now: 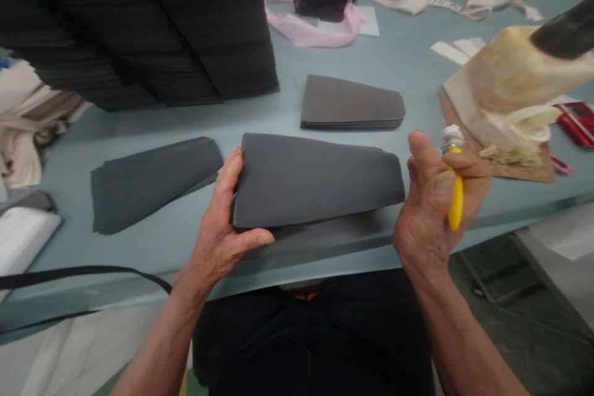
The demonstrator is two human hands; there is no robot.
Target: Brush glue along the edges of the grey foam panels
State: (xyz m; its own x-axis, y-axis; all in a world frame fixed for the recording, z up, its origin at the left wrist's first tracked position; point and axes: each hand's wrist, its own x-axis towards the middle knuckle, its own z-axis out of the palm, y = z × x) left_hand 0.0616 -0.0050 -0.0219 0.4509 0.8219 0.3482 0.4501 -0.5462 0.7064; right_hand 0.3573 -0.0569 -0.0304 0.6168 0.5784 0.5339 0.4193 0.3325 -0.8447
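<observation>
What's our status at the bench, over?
Left hand at wide end of gray piece. Right hand gripping yellow-handled tool, off narrow end. Brownish stack just behind, not overlapping.

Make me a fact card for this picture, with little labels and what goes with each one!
Left hand: touching the left end of the middle gray piece
Right hand: holding a yellow-handled brush, whitish tip pointing away from the person
On the left: another dark gray piece
Behind the middle: a brownish-gray stack
Back left: tall dark stacks
Table: pale blue
</observation>
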